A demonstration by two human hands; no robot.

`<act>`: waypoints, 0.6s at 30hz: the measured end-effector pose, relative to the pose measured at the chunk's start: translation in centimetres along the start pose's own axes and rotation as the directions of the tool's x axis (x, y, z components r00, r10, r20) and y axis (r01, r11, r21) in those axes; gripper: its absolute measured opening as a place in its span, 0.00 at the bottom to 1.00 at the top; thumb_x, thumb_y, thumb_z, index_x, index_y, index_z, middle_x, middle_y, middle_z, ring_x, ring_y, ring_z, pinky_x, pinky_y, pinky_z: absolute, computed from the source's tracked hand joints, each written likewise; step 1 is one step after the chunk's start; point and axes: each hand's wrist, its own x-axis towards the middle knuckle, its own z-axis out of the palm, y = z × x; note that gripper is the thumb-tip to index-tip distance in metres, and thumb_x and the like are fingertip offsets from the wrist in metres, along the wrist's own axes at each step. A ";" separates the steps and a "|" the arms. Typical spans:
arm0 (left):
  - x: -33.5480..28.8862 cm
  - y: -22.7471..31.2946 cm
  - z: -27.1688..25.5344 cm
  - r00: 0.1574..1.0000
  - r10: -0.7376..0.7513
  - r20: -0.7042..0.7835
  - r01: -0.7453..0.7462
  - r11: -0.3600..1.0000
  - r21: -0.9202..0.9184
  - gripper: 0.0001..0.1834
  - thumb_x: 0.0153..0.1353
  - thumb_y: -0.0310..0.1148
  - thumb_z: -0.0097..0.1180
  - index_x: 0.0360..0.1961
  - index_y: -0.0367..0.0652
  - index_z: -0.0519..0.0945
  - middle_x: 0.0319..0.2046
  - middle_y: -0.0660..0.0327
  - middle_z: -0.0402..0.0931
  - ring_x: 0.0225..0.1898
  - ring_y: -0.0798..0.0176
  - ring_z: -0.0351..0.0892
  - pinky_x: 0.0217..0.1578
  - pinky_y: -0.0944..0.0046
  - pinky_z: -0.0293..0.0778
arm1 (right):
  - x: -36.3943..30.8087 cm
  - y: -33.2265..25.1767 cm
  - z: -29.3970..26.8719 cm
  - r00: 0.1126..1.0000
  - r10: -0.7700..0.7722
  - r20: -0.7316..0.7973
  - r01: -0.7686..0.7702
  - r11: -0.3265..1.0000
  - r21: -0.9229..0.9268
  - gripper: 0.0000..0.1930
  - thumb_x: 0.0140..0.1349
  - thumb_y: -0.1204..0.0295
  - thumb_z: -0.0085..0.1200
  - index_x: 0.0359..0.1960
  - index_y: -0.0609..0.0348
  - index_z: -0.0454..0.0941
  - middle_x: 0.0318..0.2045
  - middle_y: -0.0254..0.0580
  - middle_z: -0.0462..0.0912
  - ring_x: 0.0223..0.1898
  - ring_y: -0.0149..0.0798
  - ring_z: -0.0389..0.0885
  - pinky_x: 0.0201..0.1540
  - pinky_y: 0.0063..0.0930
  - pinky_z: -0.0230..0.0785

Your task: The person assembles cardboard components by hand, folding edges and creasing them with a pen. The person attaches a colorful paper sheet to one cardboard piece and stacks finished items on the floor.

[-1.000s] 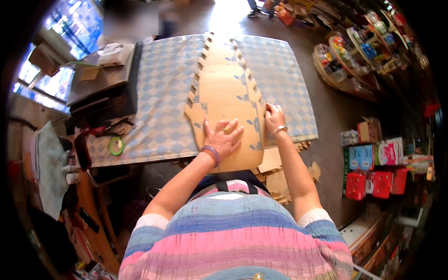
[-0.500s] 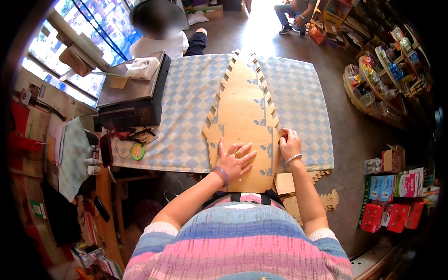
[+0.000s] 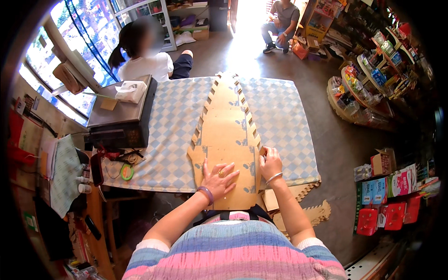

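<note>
A long, tan, tapered panel [image 3: 225, 126] lies lengthwise over the table, its narrow end pointing away from me. Notches run along both slanted edges, and grey patches mark its right side. My left hand [image 3: 219, 181] rests flat on the wide near part, fingers spread, holding nothing. At the panel's right edge is my right hand [image 3: 271, 164], its fingers curled and pressed together by the last notches. What sits between those fingertips is hidden.
A blue-and-white checked cloth [image 3: 284, 116] covers the table. At left stand a dark scale-like box [image 3: 119, 133] with a tissue pack [image 3: 130, 91] and green tape [image 3: 127, 172]. Notched tan pieces [image 3: 308, 215] lie low at right. Two people sit beyond the table; shelves [image 3: 359, 93] line the right.
The whole view has tilted up, so the table and panel sit lower and slightly left. Both hands keep about the same places on the panel.
</note>
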 end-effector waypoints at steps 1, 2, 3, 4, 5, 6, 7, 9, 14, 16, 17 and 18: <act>0.0 -0.1 0.0 1.000 -0.003 -0.001 0.003 1.000 0.002 0.22 0.58 0.50 0.52 0.54 0.64 0.75 0.60 0.71 0.65 0.61 0.63 0.58 0.59 0.21 0.35 | 0.2 -0.2 -0.3 0.999 0.043 0.020 -0.044 0.998 0.042 0.16 0.53 0.73 0.52 0.45 0.60 0.73 0.42 0.50 0.77 0.46 0.51 0.74 0.49 0.39 0.68; 0.3 0.0 -0.1 1.000 0.007 -0.012 -0.007 1.000 0.000 0.22 0.58 0.50 0.52 0.54 0.64 0.75 0.60 0.71 0.65 0.61 0.63 0.58 0.59 0.21 0.35 | 0.5 0.7 0.0 0.994 0.109 -0.017 -0.105 0.984 0.143 0.17 0.53 0.72 0.53 0.46 0.60 0.75 0.40 0.50 0.78 0.41 0.48 0.77 0.45 0.36 0.71; 0.3 0.1 -0.1 1.000 0.006 -0.004 -0.006 1.000 -0.004 0.22 0.58 0.50 0.52 0.54 0.64 0.74 0.60 0.71 0.65 0.61 0.63 0.57 0.59 0.21 0.34 | 0.8 1.3 0.1 0.994 0.109 -0.021 -0.105 0.985 0.140 0.17 0.53 0.72 0.53 0.46 0.60 0.75 0.40 0.50 0.78 0.41 0.48 0.77 0.45 0.36 0.71; 0.3 0.2 -0.1 1.000 0.007 0.004 -0.007 1.000 -0.008 0.22 0.58 0.50 0.52 0.55 0.64 0.74 0.60 0.71 0.65 0.61 0.62 0.57 0.59 0.21 0.34 | 1.4 2.0 0.2 0.989 0.150 -0.014 -0.142 0.958 0.251 0.16 0.53 0.72 0.53 0.45 0.61 0.77 0.38 0.50 0.79 0.39 0.47 0.79 0.44 0.35 0.72; 0.2 0.2 0.1 1.000 0.007 0.010 -0.006 1.000 -0.014 0.22 0.58 0.50 0.52 0.55 0.64 0.74 0.60 0.71 0.65 0.61 0.62 0.57 0.59 0.21 0.34 | 1.6 2.6 0.5 0.981 0.195 0.007 -0.185 0.916 0.357 0.16 0.53 0.72 0.54 0.44 0.62 0.78 0.36 0.50 0.80 0.36 0.45 0.80 0.42 0.34 0.73; 0.1 0.2 0.2 1.000 0.007 0.008 -0.007 1.000 -0.001 0.22 0.58 0.50 0.52 0.55 0.64 0.74 0.60 0.71 0.65 0.61 0.62 0.57 0.59 0.21 0.34 | 1.5 2.7 0.7 0.982 0.189 0.009 -0.182 0.929 0.322 0.14 0.54 0.72 0.54 0.42 0.62 0.81 0.33 0.49 0.82 0.34 0.43 0.82 0.41 0.32 0.74; 0.2 0.0 0.3 1.000 0.010 0.005 -0.010 1.000 0.012 0.23 0.58 0.50 0.52 0.55 0.65 0.74 0.60 0.71 0.65 0.62 0.62 0.56 0.59 0.22 0.34 | 1.9 2.9 0.7 0.984 0.177 0.016 -0.172 0.924 0.343 0.13 0.55 0.72 0.54 0.41 0.62 0.81 0.33 0.48 0.83 0.35 0.41 0.82 0.41 0.31 0.74; 0.5 0.0 0.8 1.000 0.022 0.014 -0.022 0.999 0.039 0.24 0.57 0.50 0.52 0.56 0.65 0.73 0.60 0.73 0.64 0.61 0.62 0.56 0.60 0.22 0.33 | 2.2 5.2 1.8 0.958 0.245 0.151 -0.288 0.815 0.503 0.12 0.57 0.71 0.53 0.41 0.61 0.81 0.34 0.44 0.85 0.35 0.35 0.82 0.40 0.27 0.74; 0.1 -0.1 0.4 1.000 -0.006 0.030 0.006 1.000 0.013 0.24 0.58 0.49 0.53 0.57 0.64 0.73 0.60 0.71 0.65 0.61 0.61 0.57 0.62 0.25 0.32 | 2.5 3.5 0.5 0.883 0.287 0.372 -0.469 0.575 0.670 0.11 0.58 0.73 0.55 0.42 0.61 0.81 0.30 0.36 0.83 0.30 0.23 0.77 0.30 0.19 0.69; 0.4 0.1 0.3 0.999 -0.002 0.037 0.003 1.000 -0.003 0.24 0.57 0.49 0.53 0.56 0.64 0.73 0.60 0.71 0.65 0.61 0.61 0.57 0.62 0.26 0.32 | 2.7 3.8 0.0 0.877 0.302 0.373 -0.480 0.552 0.682 0.12 0.58 0.73 0.54 0.43 0.61 0.80 0.30 0.35 0.82 0.29 0.22 0.76 0.29 0.17 0.68; 0.4 0.2 0.1 1.000 0.003 0.022 -0.003 1.000 0.005 0.23 0.57 0.48 0.53 0.56 0.64 0.73 0.60 0.71 0.64 0.61 0.62 0.57 0.62 0.26 0.32 | 3.0 3.6 -0.4 0.882 0.284 0.376 -0.471 0.564 0.678 0.13 0.58 0.74 0.54 0.45 0.62 0.79 0.30 0.35 0.82 0.29 0.22 0.75 0.30 0.17 0.68; 0.3 0.1 0.1 1.000 0.006 0.010 -0.006 1.000 0.012 0.23 0.57 0.48 0.54 0.55 0.64 0.73 0.61 0.71 0.64 0.61 0.62 0.57 0.62 0.26 0.33 | 3.0 3.3 -0.5 0.884 0.266 0.384 -0.465 0.574 0.674 0.15 0.58 0.74 0.54 0.47 0.63 0.78 0.31 0.34 0.82 0.28 0.23 0.75 0.31 0.17 0.69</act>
